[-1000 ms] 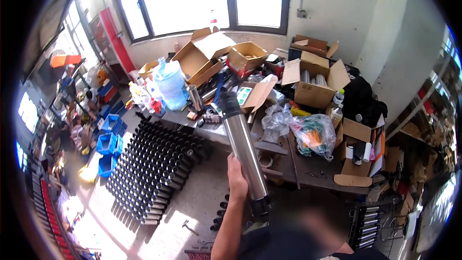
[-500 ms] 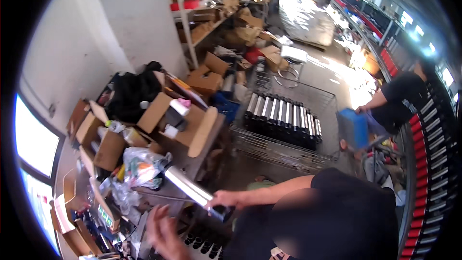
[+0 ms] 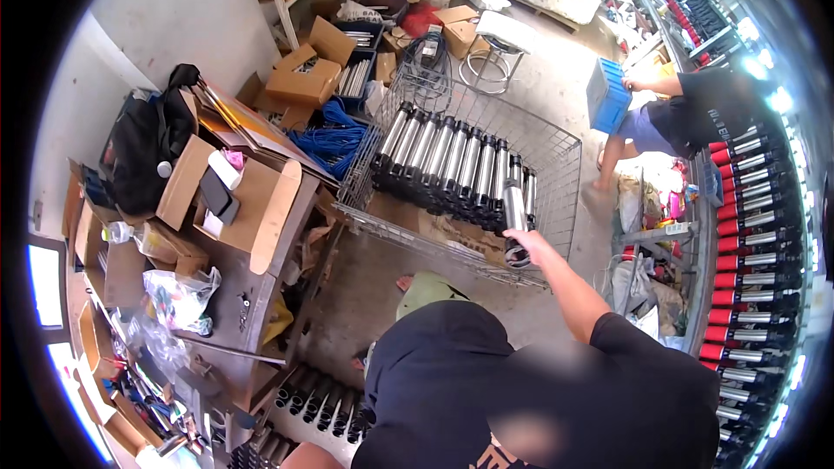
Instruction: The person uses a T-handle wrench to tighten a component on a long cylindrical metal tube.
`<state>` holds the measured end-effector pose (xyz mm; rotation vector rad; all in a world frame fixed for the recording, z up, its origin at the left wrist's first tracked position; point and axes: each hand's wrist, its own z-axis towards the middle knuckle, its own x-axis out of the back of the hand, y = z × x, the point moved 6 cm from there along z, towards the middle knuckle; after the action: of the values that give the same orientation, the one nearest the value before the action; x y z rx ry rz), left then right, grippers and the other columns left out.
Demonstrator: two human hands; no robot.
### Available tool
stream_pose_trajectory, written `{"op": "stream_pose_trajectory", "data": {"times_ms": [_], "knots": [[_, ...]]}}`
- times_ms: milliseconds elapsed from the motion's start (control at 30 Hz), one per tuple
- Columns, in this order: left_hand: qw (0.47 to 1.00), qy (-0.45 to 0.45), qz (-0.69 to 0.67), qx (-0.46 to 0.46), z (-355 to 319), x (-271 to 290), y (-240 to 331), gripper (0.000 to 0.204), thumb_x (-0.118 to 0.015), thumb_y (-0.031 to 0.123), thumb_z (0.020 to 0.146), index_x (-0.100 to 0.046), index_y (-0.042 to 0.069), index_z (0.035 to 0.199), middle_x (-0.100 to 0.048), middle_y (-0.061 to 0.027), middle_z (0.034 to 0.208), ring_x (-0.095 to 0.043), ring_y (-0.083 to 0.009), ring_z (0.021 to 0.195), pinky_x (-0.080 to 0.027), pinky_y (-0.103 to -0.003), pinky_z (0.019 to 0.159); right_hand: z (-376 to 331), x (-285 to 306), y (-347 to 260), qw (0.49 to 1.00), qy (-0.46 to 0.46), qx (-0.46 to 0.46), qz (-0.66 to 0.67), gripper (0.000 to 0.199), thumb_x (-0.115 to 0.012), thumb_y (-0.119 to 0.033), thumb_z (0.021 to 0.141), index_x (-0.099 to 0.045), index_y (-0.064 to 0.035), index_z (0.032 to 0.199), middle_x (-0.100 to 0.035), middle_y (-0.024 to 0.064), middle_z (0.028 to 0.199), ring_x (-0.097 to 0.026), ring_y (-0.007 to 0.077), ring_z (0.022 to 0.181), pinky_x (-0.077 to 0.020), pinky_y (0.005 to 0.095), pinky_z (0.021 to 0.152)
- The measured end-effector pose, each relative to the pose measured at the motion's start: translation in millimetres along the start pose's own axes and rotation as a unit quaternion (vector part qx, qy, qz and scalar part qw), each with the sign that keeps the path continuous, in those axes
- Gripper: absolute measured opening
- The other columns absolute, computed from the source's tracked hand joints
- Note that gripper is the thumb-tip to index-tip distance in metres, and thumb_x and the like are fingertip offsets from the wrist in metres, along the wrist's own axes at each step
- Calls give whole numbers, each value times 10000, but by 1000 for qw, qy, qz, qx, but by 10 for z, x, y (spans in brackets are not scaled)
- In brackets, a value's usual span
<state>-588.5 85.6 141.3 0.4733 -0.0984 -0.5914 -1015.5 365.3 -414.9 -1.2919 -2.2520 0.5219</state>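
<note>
My right hand [image 3: 533,248] is closed around the black lower end of a silver metal tube [image 3: 514,205]. The tube stands tilted over the near right side of a wire basket [image 3: 417,234]. Beside it, inside the basket, lies a row of several similar silver tubes [image 3: 438,159] with black ends. Whether the held tube touches the row, I cannot tell. My left hand is out of view; only a patch of bare skin shows at the lower edge.
Left of the basket, a workbench [image 3: 228,295] carries opened cartons [image 3: 252,217] and plastic bags. Black tubes [image 3: 326,404] stand below. A person [image 3: 695,108] with a blue crate [image 3: 608,95] is at the back right, near a rack of red and silver tubes [image 3: 738,282].
My right hand has carried the tube from beside the workbench over to the basket. My left hand has left the view. The person with the crate appears farther back, and the view has turned.
</note>
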Motion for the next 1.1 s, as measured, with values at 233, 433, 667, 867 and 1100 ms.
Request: {"op": "stream_pose_trajectory", "data": {"times_ms": [233,433,667,867,1100], "knots": [[999,-13,20,37,-54,-499,-413,161,-637,237,961,-629,82,1004,-580,-7,944,-514,-171,826,-433,-299,683,1183,1666,-306,949,251,128,-140,587,-777,-492,832,-674,66,980,-695,176,990,-697,265,748,-584,442,661],[997,-14,63,53,-191,-651,-446,151,-633,209,964,-636,66,1010,-591,-19,945,-530,-174,830,-446,-297,692,1286,1571,-460,931,333,20,-148,674,-706,-444,863,-622,76,1284,-627,255,1332,-606,356,1245,-477,450,1033],[992,16,114,58,-298,-450,-297,140,-628,177,967,-644,47,1017,-604,-32,946,-549,-178,834,-460,-295,703,1571,422,240,946,222,82,-223,388,-728,-340,853,-685,3,1030,-731,163,961,-684,271,818,-537,406,792],[967,68,239,50,-523,22,111,133,-623,149,969,-652,31,1024,-615,-44,947,-566,-181,837,-473,-293,712,858,-1181,336,869,57,196,-450,438,-725,-380,839,-725,-52,1129,-746,161,1088,-723,287,973,-543,395,888],[896,163,413,12,-932,762,1065,127,-618,117,972,-660,13,1031,-627,-58,948,-585,-184,841,-487,-291,722,-174,-3209,568,680,-208,326,-623,370,-702,-397,855,-722,-75,1036,-743,140,1093,-690,319,1076,-537,428,929]]}}
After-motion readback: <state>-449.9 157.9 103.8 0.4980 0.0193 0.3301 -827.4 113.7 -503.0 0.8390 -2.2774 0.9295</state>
